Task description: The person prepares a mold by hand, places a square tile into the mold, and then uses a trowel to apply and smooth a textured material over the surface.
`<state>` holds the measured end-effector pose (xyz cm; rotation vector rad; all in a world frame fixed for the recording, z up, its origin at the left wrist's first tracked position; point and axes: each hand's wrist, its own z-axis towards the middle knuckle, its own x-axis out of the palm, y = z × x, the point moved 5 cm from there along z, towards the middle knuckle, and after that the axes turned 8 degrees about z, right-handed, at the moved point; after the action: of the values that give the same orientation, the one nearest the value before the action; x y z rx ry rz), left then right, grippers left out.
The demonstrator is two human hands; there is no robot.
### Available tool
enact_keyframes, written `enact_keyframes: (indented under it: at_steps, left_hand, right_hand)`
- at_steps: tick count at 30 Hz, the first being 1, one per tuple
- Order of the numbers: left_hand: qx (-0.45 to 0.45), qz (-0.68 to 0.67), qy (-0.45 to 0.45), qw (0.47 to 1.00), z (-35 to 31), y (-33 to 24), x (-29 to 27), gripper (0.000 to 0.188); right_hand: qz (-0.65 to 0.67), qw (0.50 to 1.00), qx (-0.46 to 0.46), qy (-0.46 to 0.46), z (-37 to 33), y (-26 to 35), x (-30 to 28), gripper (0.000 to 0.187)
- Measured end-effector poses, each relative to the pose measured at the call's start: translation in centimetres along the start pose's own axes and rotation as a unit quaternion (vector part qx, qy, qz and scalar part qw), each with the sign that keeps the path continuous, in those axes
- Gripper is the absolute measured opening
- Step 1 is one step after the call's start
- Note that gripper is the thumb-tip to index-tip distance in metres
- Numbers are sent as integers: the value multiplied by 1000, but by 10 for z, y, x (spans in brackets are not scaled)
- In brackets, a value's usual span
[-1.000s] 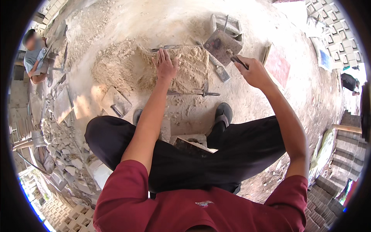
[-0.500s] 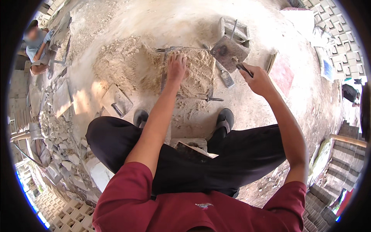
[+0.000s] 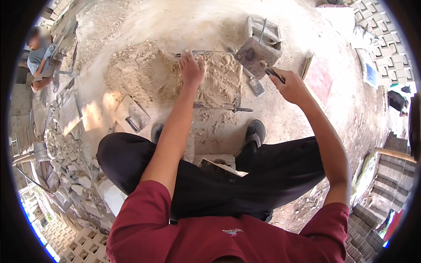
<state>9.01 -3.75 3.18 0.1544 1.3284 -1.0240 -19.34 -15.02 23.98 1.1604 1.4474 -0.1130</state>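
My left hand lies at the left part of a heap of pale, sandy mix, fingers stretched out and thumb apart. The mix fills a low rectangular metal frame on the ground and spills over its left side. My right hand is closed round the dark handle of a square, flat metal plate tool, held right of the frame. The plate is dusty with a dark patch, and it overlaps a grey box-shaped block frame behind it.
A flat bar tool lies beside the frame. To the left is a square board with a handle, near broken rubble. A reddish board lies at right. Another person crouches far left. Stacked blocks stand far right.
My left hand has shifted a little left and away from me over the mix, its fingers straightening. My right hand keeps hold of the plate tool, nearly in place.
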Motion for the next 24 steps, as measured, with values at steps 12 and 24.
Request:
enact_keyframes:
  at_steps: [12, 24]
  left_hand:
    - [270, 24, 133, 953, -34, -102, 36, 75]
    - [379, 185, 143, 895, -60, -142, 51, 62]
  right_hand:
    - [17, 1000, 11, -11, -3, -11, -6, 37]
    - [9, 1000, 6, -25, -4, -21, -16, 33]
